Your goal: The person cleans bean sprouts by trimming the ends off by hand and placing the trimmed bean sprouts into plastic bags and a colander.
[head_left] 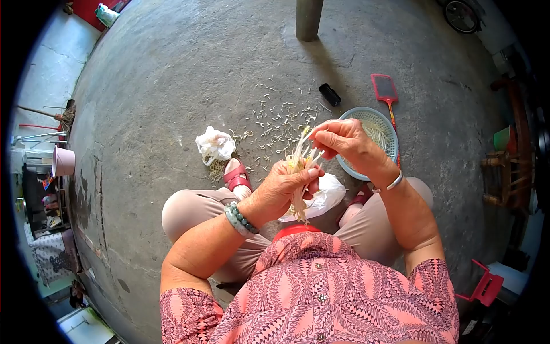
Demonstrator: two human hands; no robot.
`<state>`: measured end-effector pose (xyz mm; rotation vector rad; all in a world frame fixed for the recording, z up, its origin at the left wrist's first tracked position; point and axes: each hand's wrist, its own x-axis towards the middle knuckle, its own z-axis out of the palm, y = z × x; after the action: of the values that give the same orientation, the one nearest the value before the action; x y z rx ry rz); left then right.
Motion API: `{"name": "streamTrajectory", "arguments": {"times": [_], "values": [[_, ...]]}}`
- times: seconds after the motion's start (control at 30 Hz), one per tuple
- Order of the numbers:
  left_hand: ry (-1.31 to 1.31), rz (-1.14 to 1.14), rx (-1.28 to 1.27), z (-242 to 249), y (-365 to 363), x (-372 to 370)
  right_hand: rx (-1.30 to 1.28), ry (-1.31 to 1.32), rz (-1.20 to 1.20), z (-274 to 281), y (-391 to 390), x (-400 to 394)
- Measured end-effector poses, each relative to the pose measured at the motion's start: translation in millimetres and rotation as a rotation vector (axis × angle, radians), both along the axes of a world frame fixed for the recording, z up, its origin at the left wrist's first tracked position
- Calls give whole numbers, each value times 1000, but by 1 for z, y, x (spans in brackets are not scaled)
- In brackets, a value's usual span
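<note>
A bunch of bean sprouts (297, 198) is gripped in my left hand (282, 186), with pale stems hanging below the fist and yellowish heads sticking up. Close to the top of the bunch, my right hand (346, 140) has its thumb and fingers pinched together, apparently on a single sprout. The fingertips partly hide what they hold. Behind my right hand stands a light blue-grey plastic colander (395, 135) with pale sprouts (375, 133) in it. Under my hands, between the legs, lies a white plastic bag (327, 196).
Sprout scraps (281, 123) are scattered on the concrete floor ahead. A crumpled white bag (215, 143) lies left, beside a red sandal (237, 176). A black object (329, 94) and a red fly swatter (384, 88) lie near the colander. A post (309, 20) rises beyond.
</note>
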<state>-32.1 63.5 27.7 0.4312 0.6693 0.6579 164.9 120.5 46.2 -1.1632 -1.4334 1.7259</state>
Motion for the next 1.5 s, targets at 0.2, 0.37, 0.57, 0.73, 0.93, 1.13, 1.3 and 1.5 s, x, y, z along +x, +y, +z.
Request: {"name": "streamTrajectory", "arguments": {"times": [0.2,0.37,0.57,0.73,0.93,1.13,1.3,1.5], "values": [[18,-93,-53,7,-1,-1,-171,153,138,3,0,2],[39,-134,42,-1,-1,-4,-128,84,221,-1,2,6],[122,-146,19,7,-1,-3,82,27,260,-10,-1,7],[100,-191,0,1,1,-7,667,-387,109,-8,-12,-5],[65,-168,-41,-2,2,-5,507,-398,-112,-8,-8,-8],[-121,-86,-109,-7,4,-7,625,-605,-46,-21,3,-6],[-154,-52,-137,-8,3,-9,714,-367,-105,-12,-4,-6],[14,-61,-85,-9,2,-9,854,-351,-118,-6,-20,-14]]}}
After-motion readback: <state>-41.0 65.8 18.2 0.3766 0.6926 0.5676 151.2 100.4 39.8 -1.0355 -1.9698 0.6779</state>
